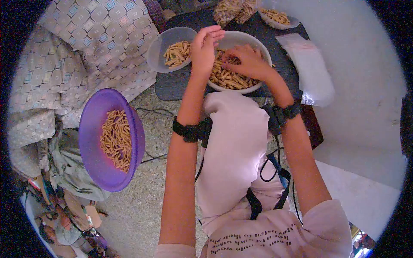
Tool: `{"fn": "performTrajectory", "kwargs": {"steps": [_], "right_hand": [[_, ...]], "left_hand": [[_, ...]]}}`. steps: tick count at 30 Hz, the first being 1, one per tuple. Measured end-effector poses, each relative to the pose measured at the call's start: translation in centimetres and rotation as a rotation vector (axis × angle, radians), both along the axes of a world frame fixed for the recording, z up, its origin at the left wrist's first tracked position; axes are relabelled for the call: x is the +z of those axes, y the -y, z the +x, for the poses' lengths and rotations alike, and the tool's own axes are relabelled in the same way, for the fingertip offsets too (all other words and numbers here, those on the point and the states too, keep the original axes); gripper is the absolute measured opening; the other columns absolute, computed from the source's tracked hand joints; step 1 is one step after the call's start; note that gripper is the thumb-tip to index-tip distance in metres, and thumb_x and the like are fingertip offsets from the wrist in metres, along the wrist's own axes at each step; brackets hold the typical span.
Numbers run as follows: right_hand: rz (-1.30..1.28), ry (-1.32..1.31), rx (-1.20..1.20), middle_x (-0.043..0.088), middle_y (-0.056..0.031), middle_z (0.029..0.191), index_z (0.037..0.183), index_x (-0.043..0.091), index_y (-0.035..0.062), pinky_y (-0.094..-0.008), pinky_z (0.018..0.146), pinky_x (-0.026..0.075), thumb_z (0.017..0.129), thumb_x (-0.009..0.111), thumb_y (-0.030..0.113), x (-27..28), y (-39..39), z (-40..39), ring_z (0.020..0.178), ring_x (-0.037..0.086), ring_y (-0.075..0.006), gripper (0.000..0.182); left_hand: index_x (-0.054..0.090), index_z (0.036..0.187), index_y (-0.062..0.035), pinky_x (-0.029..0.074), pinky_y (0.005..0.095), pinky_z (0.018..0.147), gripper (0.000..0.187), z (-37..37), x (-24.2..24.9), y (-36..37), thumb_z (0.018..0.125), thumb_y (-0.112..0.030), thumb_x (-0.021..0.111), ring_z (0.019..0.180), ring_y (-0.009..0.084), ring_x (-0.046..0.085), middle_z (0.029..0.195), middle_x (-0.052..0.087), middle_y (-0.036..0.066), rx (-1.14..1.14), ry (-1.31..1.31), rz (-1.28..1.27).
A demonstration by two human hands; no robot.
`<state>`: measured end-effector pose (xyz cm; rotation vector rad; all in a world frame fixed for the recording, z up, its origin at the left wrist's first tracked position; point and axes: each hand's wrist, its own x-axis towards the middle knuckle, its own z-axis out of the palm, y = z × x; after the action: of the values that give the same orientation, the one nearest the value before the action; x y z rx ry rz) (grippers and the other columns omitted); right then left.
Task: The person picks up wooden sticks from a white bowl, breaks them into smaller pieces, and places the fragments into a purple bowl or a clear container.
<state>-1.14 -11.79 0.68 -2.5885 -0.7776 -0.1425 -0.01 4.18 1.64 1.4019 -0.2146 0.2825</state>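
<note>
My left hand point(206, 49) is raised at the left rim of a white bowl point(263, 47), its fingers stretched out and nothing visible in them. Short brown sticks point(232, 79), which look like crunchy snack pieces, fill this bowl. Over them my right hand point(249, 63) reaches in with fingers spread; whether the fingertips touch the sticks is hard to see. Beside my left hand stands a translucent bowl point(157, 51) with paler sticks point(177, 53) in it. Both wrists wear black straps.
A purple basin point(92, 142) of similar sticks stands at the left. On the dark table point(176, 88) are filled plastic bags point(228, 13), a small clear bowl point(294, 22) of sticks and a stack of clear bags point(312, 73). Cables run across the speckled floor point(142, 206).
</note>
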Motion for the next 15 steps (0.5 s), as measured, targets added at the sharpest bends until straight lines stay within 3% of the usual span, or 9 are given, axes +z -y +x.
{"fn": "performTrajectory", "kwargs": {"steps": [5, 9, 14, 15], "right_hand": [[0.174, -0.224, 0.011, 0.063, -0.009, 0.1, 0.101, 0.064, 0.0157, -0.0374, 0.084, 0.043, 0.083, 0.058, 0.032, -0.3, 0.4, 1.5, 0.091, 0.06, -0.024, 0.025], [0.553, -0.145, -0.036, 0.065, -0.0075, 0.095, 0.102, 0.062, 0.0082, -0.0284, 0.08, 0.045, 0.085, 0.058, 0.025, -0.6, 0.7, 2.3, 0.088, 0.06, -0.0178, 0.025], [1.051, -0.228, -0.123, 0.064, -0.0058, 0.093, 0.103, 0.061, 0.0037, -0.0247, 0.079, 0.044, 0.085, 0.06, 0.019, 0.2, 1.3, 2.4, 0.087, 0.057, -0.0111, 0.024], [1.057, -0.24, -0.148, 0.064, -0.0061, 0.093, 0.102, 0.061, 0.0039, -0.0243, 0.079, 0.044, 0.084, 0.061, 0.019, 0.5, 1.2, 2.2, 0.087, 0.057, -0.0108, 0.024]], "left_hand": [[0.057, 0.105, -0.0013, 0.045, 0.0305, 0.085, 0.029, 0.7, -1.8, 0.4, 0.083, -0.001, 0.038, 0.095, 0.0191, 0.059, 0.1, 0.064, 0.012, -0.042, 0.178, 0.405], [0.061, 0.102, -0.0005, 0.046, 0.0295, 0.082, 0.025, 0.4, -1.1, 1.0, 0.084, -0.007, 0.045, 0.092, 0.0187, 0.06, 0.092, 0.065, 0.01, -0.072, 0.142, 0.504], [0.063, 0.097, 0.0004, 0.046, 0.0257, 0.077, 0.026, -0.6, 0.4, 1.4, 0.088, -0.022, 0.053, 0.084, 0.0135, 0.06, 0.086, 0.064, 0.007, -0.137, 0.051, 0.333], [0.063, 0.097, 0.0007, 0.046, 0.025, 0.076, 0.028, -0.6, 0.4, 1.3, 0.089, -0.025, 0.054, 0.082, 0.0124, 0.059, 0.086, 0.064, 0.007, -0.158, 0.057, 0.325]]}}
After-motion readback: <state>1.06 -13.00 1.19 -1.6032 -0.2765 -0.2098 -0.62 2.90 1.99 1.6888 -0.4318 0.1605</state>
